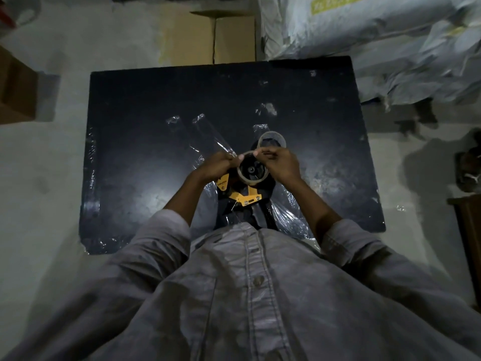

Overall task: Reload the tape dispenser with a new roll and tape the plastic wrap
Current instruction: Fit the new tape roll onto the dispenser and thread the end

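Standing over a black table point(143, 152), a person holds a yellow and black tape dispenser point(247, 199) close to the body, above the plastic wrap point(286, 214) that lies on the table. A tape roll point(256, 181) sits on the dispenser's wheel. The left hand point(220, 165) grips the roll's upper left edge with curled fingers. The right hand point(281, 162) pinches its top rim; whether it holds a loose tape end I cannot tell. A second ring point(272, 132) lies just beyond the hands.
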{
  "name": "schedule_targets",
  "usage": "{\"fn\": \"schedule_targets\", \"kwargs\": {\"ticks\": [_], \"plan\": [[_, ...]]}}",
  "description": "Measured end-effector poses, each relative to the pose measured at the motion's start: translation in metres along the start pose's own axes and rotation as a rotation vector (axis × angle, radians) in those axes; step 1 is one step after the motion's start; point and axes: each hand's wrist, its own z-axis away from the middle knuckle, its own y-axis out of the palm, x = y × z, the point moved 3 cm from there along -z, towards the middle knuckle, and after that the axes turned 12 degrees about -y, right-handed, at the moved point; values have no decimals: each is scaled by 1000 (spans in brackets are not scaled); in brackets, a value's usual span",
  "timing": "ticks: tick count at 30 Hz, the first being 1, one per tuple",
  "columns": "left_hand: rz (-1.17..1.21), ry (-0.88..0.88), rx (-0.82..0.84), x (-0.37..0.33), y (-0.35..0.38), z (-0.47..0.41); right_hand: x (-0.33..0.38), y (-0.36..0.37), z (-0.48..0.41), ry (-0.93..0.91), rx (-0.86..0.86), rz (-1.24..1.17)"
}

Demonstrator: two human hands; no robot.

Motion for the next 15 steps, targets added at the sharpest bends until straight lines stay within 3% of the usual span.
{"fn": "schedule_targets", "kwargs": {"ticks": [7,15], "plan": [[-38,-18,-1,3,-1,-6,-10,-1,-4,102,45,-193],[-24,-42,-25,-9,2,-1,-10,1,1,372,-11,-433]]}}
